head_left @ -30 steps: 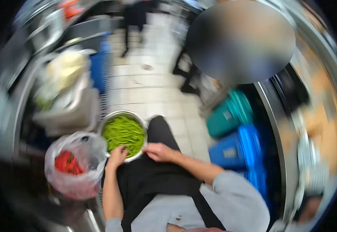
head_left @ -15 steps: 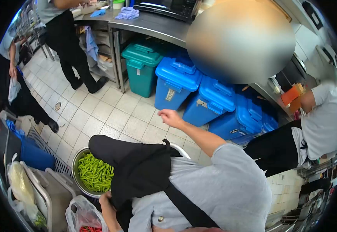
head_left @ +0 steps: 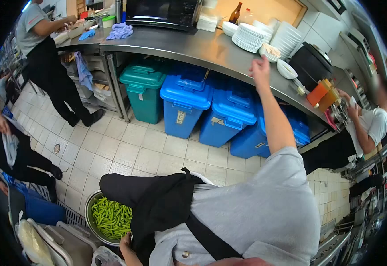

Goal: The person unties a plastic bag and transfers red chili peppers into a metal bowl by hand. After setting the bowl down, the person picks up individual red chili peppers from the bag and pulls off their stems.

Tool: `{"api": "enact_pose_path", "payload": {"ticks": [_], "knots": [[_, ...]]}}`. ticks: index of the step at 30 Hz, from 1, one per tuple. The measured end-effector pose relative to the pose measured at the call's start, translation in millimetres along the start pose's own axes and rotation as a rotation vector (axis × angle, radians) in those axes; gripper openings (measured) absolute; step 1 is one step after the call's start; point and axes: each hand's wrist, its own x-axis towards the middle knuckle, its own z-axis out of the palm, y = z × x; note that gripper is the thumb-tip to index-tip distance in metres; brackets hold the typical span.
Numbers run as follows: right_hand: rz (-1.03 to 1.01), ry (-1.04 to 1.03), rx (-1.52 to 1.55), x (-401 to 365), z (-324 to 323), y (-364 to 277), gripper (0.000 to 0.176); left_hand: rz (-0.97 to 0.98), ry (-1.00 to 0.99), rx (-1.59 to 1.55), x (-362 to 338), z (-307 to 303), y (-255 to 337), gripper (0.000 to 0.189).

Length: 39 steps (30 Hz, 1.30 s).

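My right hand [head_left: 259, 71] is stretched up and away, a finger pointing out and nothing held in it. In this view it overlaps the counter's front edge, just below a small plate of pale food [head_left: 270, 52] and beside a white bowl [head_left: 286, 69]. Low down, my left hand [head_left: 126, 244] is at the near rim of a metal bowl [head_left: 90, 221], against my black apron [head_left: 167, 208]; its fingers are mostly hidden. Many slender green chili peppers [head_left: 111, 217] lie in that bowl, beside my knee.
Lidded blue bins [head_left: 187, 104] and a green bin [head_left: 144, 93] stand under the steel counter [head_left: 171, 42]. Stacked plates [head_left: 249, 37] and a microwave [head_left: 162, 13] sit on top. Co-workers stand left [head_left: 47, 57] and right [head_left: 371, 124]. Grey tubs [head_left: 71, 241] flank the bowl.
My right hand has swung up and right, from over the floor to the counter edge. The view has shifted, bringing the plates into sight. My left hand stays by the bowl.
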Motion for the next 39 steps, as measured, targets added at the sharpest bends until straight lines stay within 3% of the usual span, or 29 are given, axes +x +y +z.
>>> {"api": "enact_pose_path", "payload": {"ticks": [3,7,8,10,11,13,15,16,18,19,20,21,22,23,25,32,36,37,38,39], "knots": [[0.036,0.156,-0.018,15.0,-46.9,-22.0,0.076,-0.186,0.067,-0.264,34.4,1.1,-21.4,0.056],[0.072,0.33,-0.064,31.7,-106.5,-28.8,0.08,-0.048,0.034,-0.211,107.0,-9.3,-68.9,0.059],[0.068,0.368,-0.057,36.5,-121.4,-25.6,0.081,-0.046,0.035,-0.209,77.4,-13.5,-73.8,0.059],[0.103,0.451,-0.043,40.9,-144.7,-27.4,0.082,0.166,-0.143,-0.46,-9.6,-13.1,-31.8,0.06],[0.116,0.499,-0.046,40.9,-154.1,-31.1,0.082,0.167,-0.142,-0.461,11.1,-11.7,-37.6,0.06],[0.11,0.583,-0.047,50.9,-180.1,-22.2,0.082,-0.072,0.07,-0.345,67.3,-7.3,-44.3,0.061],[0.131,0.656,0.027,44.8,-191.1,-36.6,0.083,0.012,0.054,-0.375,96.7,-14.6,-61.0,0.061],[0.119,0.686,0.011,52.5,-205.9,-27.7,0.085,0.096,0.038,-0.405,97.1,-12.5,-74.0,0.062],[0.087,0.691,0.093,70.0,-238.5,-3.4,0.075,0.047,0.111,-0.482,60.0,-4.1,-51.0,0.062],[0.121,0.608,0.168,86.3,-262.4,20.3,0.063,0.055,0.203,-0.292,28.0,-5.2,-33.4,0.047],[0.121,0.741,0.176,87.5,-259.4,18.8,0.05,-0.015,0.26,-0.153,-0.2,-4.4,-12.8,0.044],[0.132,0.709,0.225,87.5,-268.9,21.6,0.039,0.045,0.234,-0.325,19.0,-2.0,-34.1,0.043],[0.136,0.729,0.213,77.1,-266.2,13.5,0.036,0.006,0.135,-0.38,3.1,-4.9,-28.6,0.065],[0.125,0.758,0.207,75.8,-264.7,4.1,0.033,0.002,0.14,-0.397,2.2,-3.4,-21.8,0.065],[0.135,0.765,0.228,66.8,-254.8,-10.2,0.03,-0.133,0.121,-0.292,5.1,-4.3,-17.0,0.065],[0.146,0.683,0.405,77.7,-260.1,-11.0,0.019,-0.06,0.162,-0.292,64.1,-1.5,-46.6,0.064],[0.141,0.664,0.494,69.0,-255.4,-17.8,0.013,-0.084,0.205,-0.232,-3.5,-5.0,-12.7,0.056],[0.11,0.684,0.42,70.7,-257.0,-10.8,0.015,-0.039,0.142,-0.328,70.1,-11.2,-57.0,0.053],[0.097,0.617,0.508,75.1,-267.9,5.4,0.018,-0.029,0.149,-0.297,35.0,-8.6,-37.3,0.04],[0.111,0.66,0.429,62.4,-254.0,-10.2,0.02,-0.014,0.162,-0.279,-24.2,-3.4,0.6,0.045]]}}
